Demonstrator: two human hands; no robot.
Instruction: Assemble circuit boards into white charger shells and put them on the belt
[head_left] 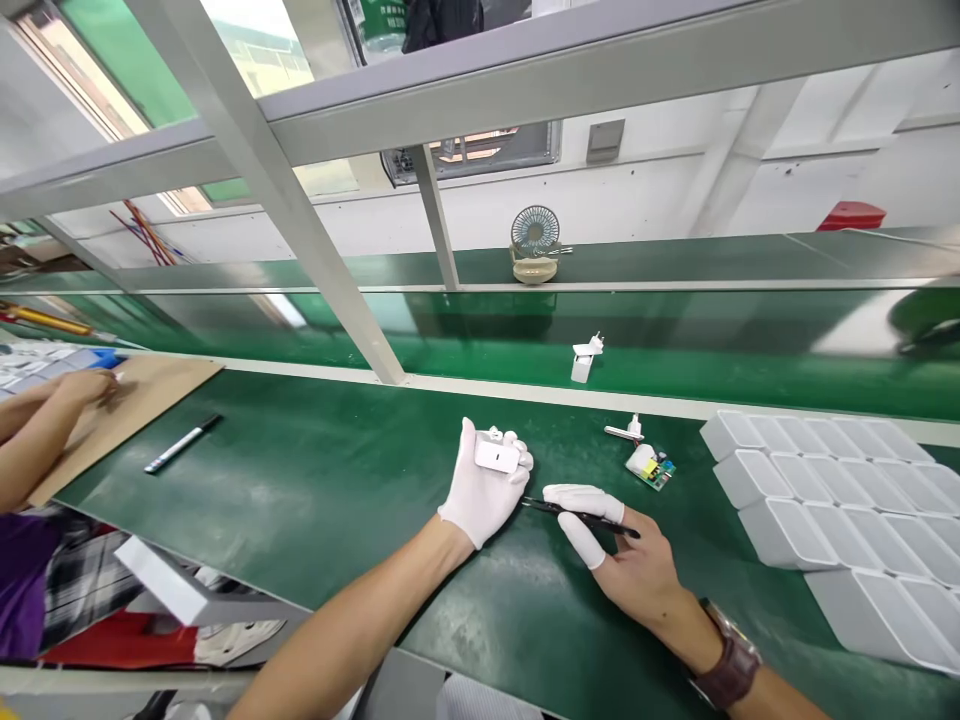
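Observation:
My left hand, in a white glove, is closed round a small white charger housing held just above the green bench mat. My right hand wears white finger cots and pinches thin black tweezers, whose tip points left toward the housing. A small green circuit board with a white part lies on the mat just right of my hands, with a white plug piece behind it.
A block of white housings fills the right side. Another charger sits on the conveyor belt behind. A black marker and brown board lie left, where another person's hand works. A small fan stands far back.

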